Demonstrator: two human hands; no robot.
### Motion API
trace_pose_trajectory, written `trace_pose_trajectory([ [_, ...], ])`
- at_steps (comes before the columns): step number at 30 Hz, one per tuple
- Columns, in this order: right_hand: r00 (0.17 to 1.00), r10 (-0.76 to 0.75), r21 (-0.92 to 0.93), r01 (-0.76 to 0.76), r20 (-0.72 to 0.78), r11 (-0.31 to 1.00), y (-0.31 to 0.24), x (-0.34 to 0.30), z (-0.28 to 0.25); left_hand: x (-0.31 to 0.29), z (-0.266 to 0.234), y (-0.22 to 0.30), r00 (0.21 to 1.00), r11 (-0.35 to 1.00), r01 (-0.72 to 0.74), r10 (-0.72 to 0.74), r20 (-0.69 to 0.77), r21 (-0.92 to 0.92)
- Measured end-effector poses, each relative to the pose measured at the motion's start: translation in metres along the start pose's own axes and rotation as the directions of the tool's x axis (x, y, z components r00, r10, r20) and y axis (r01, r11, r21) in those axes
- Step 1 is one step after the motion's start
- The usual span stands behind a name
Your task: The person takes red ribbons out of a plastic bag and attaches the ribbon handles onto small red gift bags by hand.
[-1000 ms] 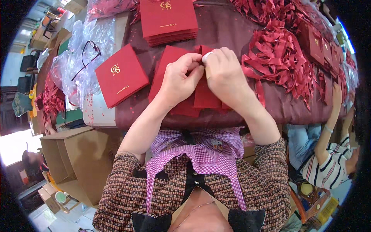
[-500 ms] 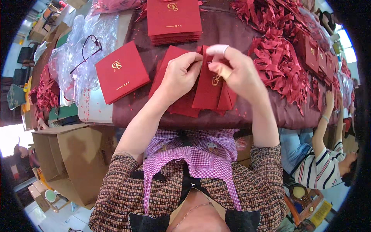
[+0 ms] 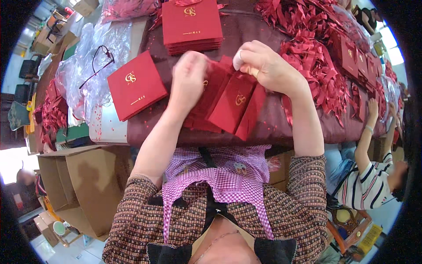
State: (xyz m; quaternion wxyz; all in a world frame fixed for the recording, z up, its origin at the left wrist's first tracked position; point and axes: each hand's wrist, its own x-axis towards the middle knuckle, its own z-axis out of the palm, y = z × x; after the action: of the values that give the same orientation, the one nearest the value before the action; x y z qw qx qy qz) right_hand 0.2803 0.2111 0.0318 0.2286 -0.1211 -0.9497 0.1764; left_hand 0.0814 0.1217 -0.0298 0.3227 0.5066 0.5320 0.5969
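Note:
My right hand [image 3: 270, 66] is closed in a pinch on the top edge of a small red paper gift bag [image 3: 235, 103] with a gold emblem; pale wraps cover some of its fingertips. The bag tilts toward me, its side fold spread. My left hand [image 3: 190, 81] is smeared by motion just left of the bag's top, over other red bags [image 3: 210, 90] lying beneath. A strip of red ribbon [image 3: 286, 108] hangs beside my right wrist. Whether a ribbon is threaded through the held bag is hidden by my fingers.
Stacked red bags stand at the back [image 3: 192, 26] and left [image 3: 137, 86]. A heap of red ribbons [image 3: 314, 75] covers the right side. Eyeglasses [image 3: 102, 61] lie on clear plastic film [image 3: 83, 66]. A cardboard box [image 3: 83, 185] stands lower left; a co-worker [image 3: 367, 180] sits at right.
The held bag has tilted, its bottom swinging nearer to me. My left hand has moved up and left off the bag's edge; my right hand has shifted slightly up.

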Motion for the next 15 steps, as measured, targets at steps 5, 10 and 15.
trace_pose_trajectory([
  [5,0.988,0.149,0.085,-0.151,0.034,0.985,0.004,-0.015,-0.010,0.012,-0.009,-0.003,0.984,0.896,0.063,-0.130,-0.124,-0.439],
  [10,0.970,0.240,0.053,-0.238,-0.034,0.970,0.008,-0.020,-0.015,0.007,0.001,0.019,0.898,0.886,-0.328,0.400,-0.182,0.328],
  [15,0.980,0.181,0.067,-0.176,-0.077,0.982,0.007,-0.013,-0.009,-0.018,0.011,0.035,0.911,0.764,-0.403,0.286,0.296,0.503],
])
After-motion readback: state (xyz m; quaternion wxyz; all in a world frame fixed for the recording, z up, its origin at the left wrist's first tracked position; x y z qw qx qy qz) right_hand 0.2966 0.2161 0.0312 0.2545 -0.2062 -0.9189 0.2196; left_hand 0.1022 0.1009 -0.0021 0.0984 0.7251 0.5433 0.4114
